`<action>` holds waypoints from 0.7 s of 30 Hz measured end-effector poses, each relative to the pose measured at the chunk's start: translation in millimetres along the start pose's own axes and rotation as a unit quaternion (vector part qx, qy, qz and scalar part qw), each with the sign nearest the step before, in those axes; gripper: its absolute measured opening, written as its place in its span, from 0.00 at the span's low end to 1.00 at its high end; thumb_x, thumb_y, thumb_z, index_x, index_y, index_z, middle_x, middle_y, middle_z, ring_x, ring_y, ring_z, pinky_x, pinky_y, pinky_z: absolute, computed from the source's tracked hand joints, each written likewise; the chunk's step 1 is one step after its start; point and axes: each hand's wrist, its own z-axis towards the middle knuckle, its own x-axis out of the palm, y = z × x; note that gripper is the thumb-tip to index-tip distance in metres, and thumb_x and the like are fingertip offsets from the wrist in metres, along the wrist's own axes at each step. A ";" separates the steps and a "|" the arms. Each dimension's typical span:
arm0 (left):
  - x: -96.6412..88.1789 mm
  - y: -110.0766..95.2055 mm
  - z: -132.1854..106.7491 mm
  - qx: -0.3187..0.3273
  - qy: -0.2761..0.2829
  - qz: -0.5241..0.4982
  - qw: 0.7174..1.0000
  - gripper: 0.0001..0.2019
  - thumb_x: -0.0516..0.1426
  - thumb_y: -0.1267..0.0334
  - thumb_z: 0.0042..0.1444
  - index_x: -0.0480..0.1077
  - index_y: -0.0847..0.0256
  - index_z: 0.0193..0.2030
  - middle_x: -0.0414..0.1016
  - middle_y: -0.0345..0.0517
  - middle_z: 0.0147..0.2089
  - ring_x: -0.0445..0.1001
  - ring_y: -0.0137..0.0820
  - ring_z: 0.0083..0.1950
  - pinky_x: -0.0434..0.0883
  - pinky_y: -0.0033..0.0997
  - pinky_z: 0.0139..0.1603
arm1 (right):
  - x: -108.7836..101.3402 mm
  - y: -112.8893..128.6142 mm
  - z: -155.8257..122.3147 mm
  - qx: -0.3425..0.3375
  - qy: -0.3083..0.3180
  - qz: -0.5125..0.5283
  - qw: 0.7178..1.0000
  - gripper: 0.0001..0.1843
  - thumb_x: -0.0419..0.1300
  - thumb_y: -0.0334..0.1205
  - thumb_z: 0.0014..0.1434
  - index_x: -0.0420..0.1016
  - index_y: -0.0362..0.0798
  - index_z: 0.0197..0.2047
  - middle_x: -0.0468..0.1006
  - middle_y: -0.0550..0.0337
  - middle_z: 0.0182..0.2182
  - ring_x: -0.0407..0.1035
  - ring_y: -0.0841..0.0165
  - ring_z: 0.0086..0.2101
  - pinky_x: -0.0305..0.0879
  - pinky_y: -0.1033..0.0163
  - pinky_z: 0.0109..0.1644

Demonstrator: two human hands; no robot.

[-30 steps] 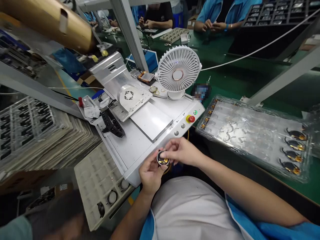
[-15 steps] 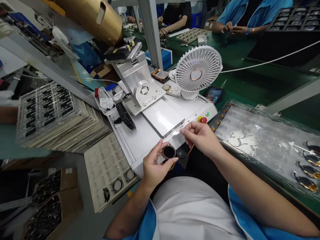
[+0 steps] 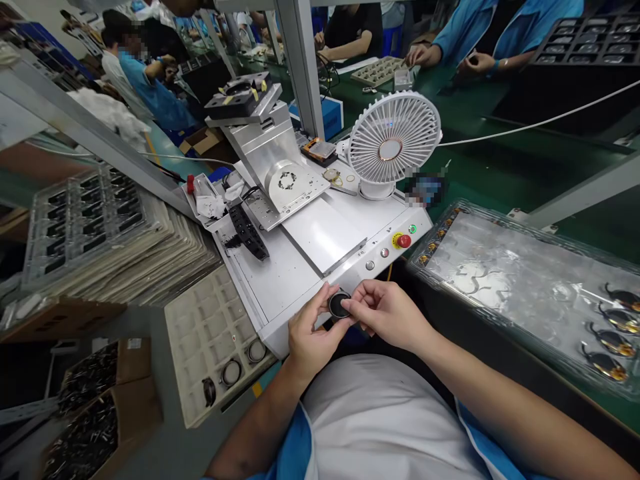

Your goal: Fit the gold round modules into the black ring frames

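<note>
Green factory counter (image 3: 505,157) extends across the work area, with a white machine base (image 3: 295,293) on its near side. Your left hand (image 3: 316,330) and right hand (image 3: 387,313) are together just beyond the front edge of this base, both clamped on 1 round black part (image 3: 339,305) with a pale metal rim. Your left fingers hold its left side; your right fingertips hold its right side.

On the base, note the red stop button (image 3: 404,241) and, behind it, the white clip fan (image 3: 393,147). To your right, a clear plastic tray (image 3: 520,280) carries a row of 4 black-and-gold parts (image 3: 613,343). To your left, a beige tray (image 3: 210,353) holds 2 metal rings (image 3: 257,351) and 1 dark piece (image 3: 209,392). Beyond it lies a stack of gray trays (image 3: 115,233). Co-workers (image 3: 460,40) sit across the counter, their hands at their own places.
</note>
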 end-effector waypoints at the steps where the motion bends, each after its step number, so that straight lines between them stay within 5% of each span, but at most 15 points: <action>1: -0.4 0.9 -0.4 0.001 0.000 0.002 1.000 0.36 0.72 0.69 0.52 0.69 0.57 0.68 0.83 0.57 0.57 0.85 0.43 0.53 0.85 0.38 0.53 | 0.3 -0.3 0.1 0.001 -0.001 -0.001 1.000 0.17 0.68 0.50 0.57 0.69 0.47 0.30 0.74 0.64 0.18 0.64 0.74 0.16 0.59 0.71 0.18; 10: 4.7 5.5 -4.4 0.004 0.013 -0.025 1.000 0.34 0.72 0.68 0.52 0.71 0.56 0.66 0.83 0.55 0.56 0.85 0.43 0.52 0.85 0.38 0.52 | 2.6 -14.9 2.3 -0.043 -0.052 -0.011 0.998 0.16 0.70 0.47 0.55 0.70 0.48 0.32 0.72 0.66 0.21 0.63 0.74 0.21 0.58 0.70 0.23; 14: 19.5 7.3 -11.6 -0.004 0.085 -0.066 0.994 0.35 0.71 0.66 0.53 0.69 0.54 0.68 0.81 0.56 0.61 0.83 0.45 0.57 0.83 0.44 0.58 | -32.4 -27.9 -12.1 -0.022 -0.035 0.059 0.997 0.26 0.74 0.60 0.50 0.68 0.49 0.32 0.70 0.67 0.21 0.63 0.73 0.21 0.61 0.68 0.25; 17: 22.7 11.4 -12.9 0.007 0.118 -0.066 0.991 0.31 0.69 0.65 0.55 0.70 0.54 0.66 0.78 0.57 0.64 0.81 0.47 0.61 0.79 0.48 0.62 | -97.0 -36.8 -51.2 -0.069 -0.272 0.002 0.960 0.28 0.73 0.64 0.48 0.70 0.50 0.31 0.71 0.64 0.22 0.65 0.69 0.22 0.62 0.65 0.26; 21: 17.3 17.8 -7.2 0.019 0.131 -0.071 0.989 0.23 0.65 0.68 0.60 0.72 0.53 0.62 0.82 0.52 0.56 0.83 0.42 0.56 0.82 0.44 0.58 | -190.7 -63.0 -138.6 -0.027 -0.600 -0.196 0.775 0.16 0.69 0.58 0.55 0.74 0.56 0.32 0.78 0.49 0.30 0.72 0.54 0.30 0.65 0.52 0.33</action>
